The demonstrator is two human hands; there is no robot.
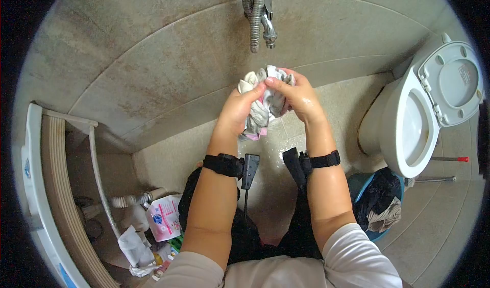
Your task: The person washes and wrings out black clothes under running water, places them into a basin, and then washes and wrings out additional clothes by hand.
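Observation:
A bunched wad of wet-looking cloth (263, 104), white and grey with some pink, is held up in front of the tiled wall, below a metal tap (269, 30). My left hand (240, 106) grips its left side, the thumb on top. From the right, my right hand (298, 94) is closed round the other side, its thumb close to the left thumb. Some of the cloth hangs down between the wrists, with a pink edge at the bottom. Fingers behind the cloth are partly hidden.
A toilet (403, 119) with its lid raised stands at the right. Below it, a blue bucket (402, 186) holds dark and beige clothes. At the lower left are a pink and white pouch (166, 218), white bags and a pipe (102, 181). The floor (332, 99) looks wet.

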